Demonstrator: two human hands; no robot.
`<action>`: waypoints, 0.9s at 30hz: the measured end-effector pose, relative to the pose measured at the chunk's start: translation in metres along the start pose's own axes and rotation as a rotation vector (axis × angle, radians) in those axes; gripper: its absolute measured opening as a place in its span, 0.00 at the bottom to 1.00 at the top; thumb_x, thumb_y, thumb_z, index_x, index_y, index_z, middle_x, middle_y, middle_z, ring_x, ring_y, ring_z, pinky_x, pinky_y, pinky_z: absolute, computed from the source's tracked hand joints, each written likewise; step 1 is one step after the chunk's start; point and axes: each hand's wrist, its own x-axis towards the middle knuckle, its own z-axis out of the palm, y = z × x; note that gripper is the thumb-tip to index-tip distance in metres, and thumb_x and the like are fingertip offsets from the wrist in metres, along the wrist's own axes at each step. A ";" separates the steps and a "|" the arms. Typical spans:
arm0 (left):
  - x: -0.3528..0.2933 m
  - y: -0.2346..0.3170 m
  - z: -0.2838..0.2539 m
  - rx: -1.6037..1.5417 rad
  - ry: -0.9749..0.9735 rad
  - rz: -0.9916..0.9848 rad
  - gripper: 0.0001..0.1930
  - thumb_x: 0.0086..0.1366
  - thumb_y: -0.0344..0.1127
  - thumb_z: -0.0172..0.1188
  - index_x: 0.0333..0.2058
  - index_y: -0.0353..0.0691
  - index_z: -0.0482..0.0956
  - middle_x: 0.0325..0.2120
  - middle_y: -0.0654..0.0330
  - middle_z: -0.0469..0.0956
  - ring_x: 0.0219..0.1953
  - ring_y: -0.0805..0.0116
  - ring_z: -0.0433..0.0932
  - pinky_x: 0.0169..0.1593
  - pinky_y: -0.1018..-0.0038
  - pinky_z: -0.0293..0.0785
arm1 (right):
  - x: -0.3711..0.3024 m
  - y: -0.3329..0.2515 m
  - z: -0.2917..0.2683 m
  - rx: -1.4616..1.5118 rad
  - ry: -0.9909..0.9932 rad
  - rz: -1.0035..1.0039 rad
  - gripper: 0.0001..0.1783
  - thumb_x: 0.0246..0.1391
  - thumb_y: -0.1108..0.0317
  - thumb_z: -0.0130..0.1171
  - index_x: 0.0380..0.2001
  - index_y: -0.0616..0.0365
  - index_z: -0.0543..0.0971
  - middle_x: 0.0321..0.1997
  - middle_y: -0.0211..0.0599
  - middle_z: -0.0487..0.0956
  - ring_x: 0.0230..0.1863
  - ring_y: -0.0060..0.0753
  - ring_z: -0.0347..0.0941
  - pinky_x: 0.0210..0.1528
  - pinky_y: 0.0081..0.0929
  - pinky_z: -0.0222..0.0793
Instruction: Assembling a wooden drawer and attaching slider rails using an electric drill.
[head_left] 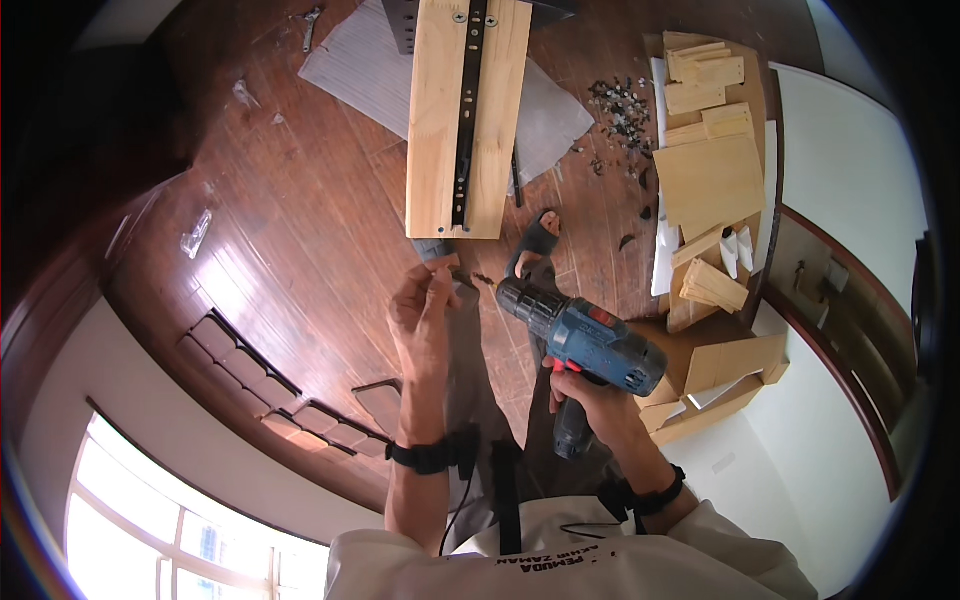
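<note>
The drill [592,343], long axis slanted, points forward-left

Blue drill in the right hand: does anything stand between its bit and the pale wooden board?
Nothing visible lies between the bit of the blue drill and the wooden board; the left hand is close by, left of the bit's tip.

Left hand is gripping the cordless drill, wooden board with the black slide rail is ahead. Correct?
Not quite: in the head view, it's the right hand gripping the cordless drill. The wooden board with the black slide rail is ahead, as you say.
</note>
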 end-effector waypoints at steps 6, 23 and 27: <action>0.033 0.018 -0.019 0.173 0.037 0.065 0.10 0.68 0.34 0.59 0.43 0.34 0.78 0.28 0.61 0.79 0.34 0.69 0.83 0.41 0.71 0.83 | 0.001 -0.004 0.003 0.197 0.099 0.026 0.13 0.49 0.77 0.59 0.41 0.64 0.74 0.32 0.36 0.77 0.23 0.26 0.74 0.27 0.27 0.74; 0.058 0.013 -0.005 0.055 0.114 0.172 0.22 0.62 0.37 0.68 0.17 0.48 0.62 0.16 0.72 0.58 0.19 0.83 0.54 0.23 0.81 0.50 | 0.001 0.008 -0.034 0.271 0.078 0.086 0.15 0.48 0.77 0.57 0.41 0.64 0.74 0.29 0.36 0.74 0.21 0.26 0.72 0.27 0.27 0.73; 0.057 0.003 -0.003 0.598 0.228 0.332 0.25 0.50 0.49 0.77 0.29 0.36 0.72 0.21 0.68 0.64 0.23 0.78 0.60 0.26 0.80 0.59 | 0.004 -0.001 -0.040 0.246 0.053 0.084 0.14 0.48 0.76 0.58 0.40 0.65 0.74 0.24 0.35 0.73 0.21 0.26 0.71 0.27 0.27 0.73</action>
